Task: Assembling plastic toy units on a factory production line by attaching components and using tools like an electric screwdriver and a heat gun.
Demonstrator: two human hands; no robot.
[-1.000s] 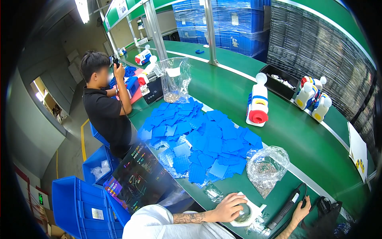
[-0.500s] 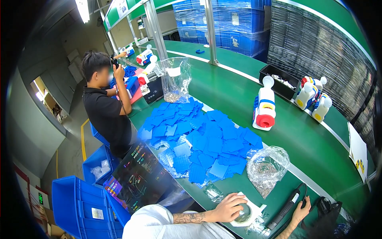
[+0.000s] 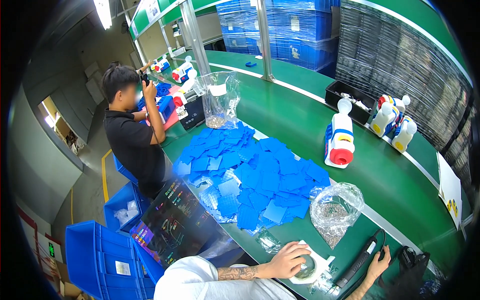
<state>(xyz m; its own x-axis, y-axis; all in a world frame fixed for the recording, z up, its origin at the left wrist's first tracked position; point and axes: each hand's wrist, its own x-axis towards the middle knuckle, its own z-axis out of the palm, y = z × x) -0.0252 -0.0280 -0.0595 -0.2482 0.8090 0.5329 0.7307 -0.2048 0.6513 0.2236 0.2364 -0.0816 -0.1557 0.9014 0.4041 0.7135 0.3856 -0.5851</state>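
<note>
My left hand (image 3: 287, 260) lies over a white part with a round, see-through middle (image 3: 306, 267), its fingers bent over the edge. My right hand (image 3: 378, 266) rests on the table's near right, thumb and fingers apart, beside a black handheld power screwdriver (image 3: 359, 264) whose cable passes close to the fingers. A clear bag of small screws (image 3: 334, 215) stands beyond the hands. Left of it spreads a heap of thin blue plastic panels (image 3: 260, 175). A crumpled clear bag (image 3: 269, 242) lies by my left hand.
A white-and-blue toy with a red front (image 3: 341, 142) stands on the green belt (image 3: 295, 117). Several similar toys (image 3: 395, 122) stand beside a black bin (image 3: 352, 102). Another clear bag (image 3: 218, 102), a co-worker (image 3: 132, 132) and blue crates (image 3: 107, 260) are on the left.
The toy on the belt has shifted right and slightly nearer. Far toys by the co-worker have moved slightly the same way. My hands have stayed in place.
</note>
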